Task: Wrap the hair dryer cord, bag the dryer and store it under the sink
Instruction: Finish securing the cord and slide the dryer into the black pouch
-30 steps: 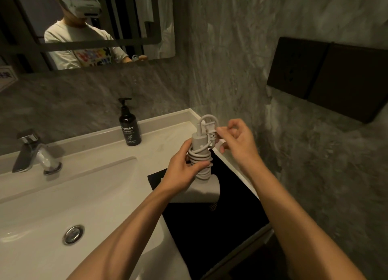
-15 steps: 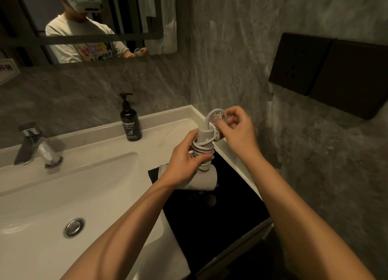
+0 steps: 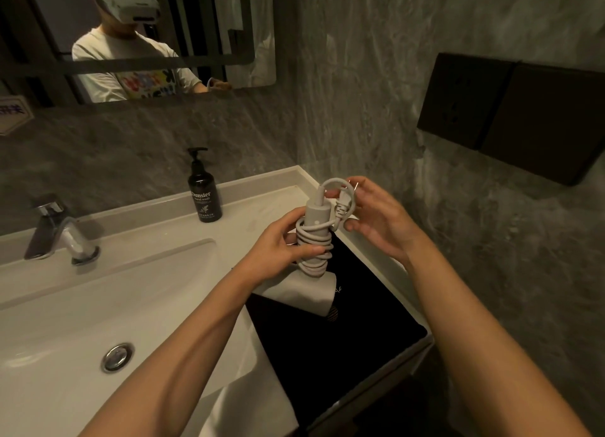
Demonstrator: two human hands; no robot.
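A white hair dryer [image 3: 304, 289] is held handle-up over the counter's right end, barrel pointing down. Its white cord [image 3: 314, 246] is coiled several times around the handle, with a loop arching over the top. My left hand [image 3: 278, 243] grips the wrapped handle from the left. My right hand [image 3: 376, 217] is at the upper right, thumb and fingers pinching the plug [image 3: 345, 197] by the loop. Beneath the dryer lies a flat black bag [image 3: 343, 348] on the counter.
White basin [image 3: 98, 305] with a drain [image 3: 117, 356] and chrome tap [image 3: 62, 233] at left. A black hand-wash pump bottle [image 3: 203, 191] stands at the back. Grey stone wall with a dark socket panel [image 3: 510, 115] on the right. A mirror [image 3: 137, 37] above shows a person.
The dryer has been lifted a little. My right hand has brought the plug end around beside the top of the handle and opened slightly, while my left hand keeps hold of the wrapped handle.
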